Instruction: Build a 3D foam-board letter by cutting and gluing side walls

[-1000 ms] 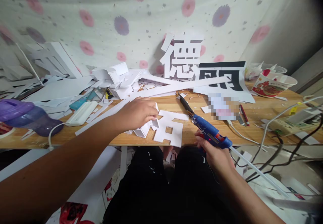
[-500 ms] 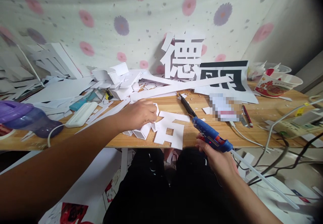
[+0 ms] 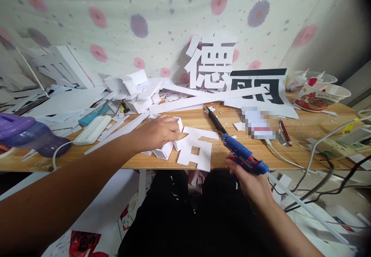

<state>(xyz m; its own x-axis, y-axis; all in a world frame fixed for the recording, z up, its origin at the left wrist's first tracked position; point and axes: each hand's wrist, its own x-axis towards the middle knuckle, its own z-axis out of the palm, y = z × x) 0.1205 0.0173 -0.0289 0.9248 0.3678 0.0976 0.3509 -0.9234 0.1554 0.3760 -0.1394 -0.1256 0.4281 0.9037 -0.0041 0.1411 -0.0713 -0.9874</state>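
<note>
My right hand (image 3: 251,181) is wrapped round the handle of a blue hot glue gun (image 3: 243,153), held over the table's front edge with its nozzle to the upper left. A long white glue stick (image 3: 307,207) sticks out of its back end. My left hand (image 3: 159,132), fingers bent and together, grips a white foam-board character (image 3: 199,150) at its left part. Upright side strips (image 3: 165,151) stand along that part, while the right part lies flat. My fingertips and what they pinch are partly hidden under the hand.
A finished raised character (image 3: 210,62) leans at the back beside a printed black character sheet (image 3: 261,85). A black-handled tool (image 3: 213,119) lies mid-table. Left are a purple bottle (image 3: 34,133), a white power bank (image 3: 94,130) and board scraps. A paper bowl (image 3: 321,96) and cables stand right.
Almost nothing differs. The view has shifted slightly; both hands keep their places, the left on the foam-board character and the right on the glue gun.
</note>
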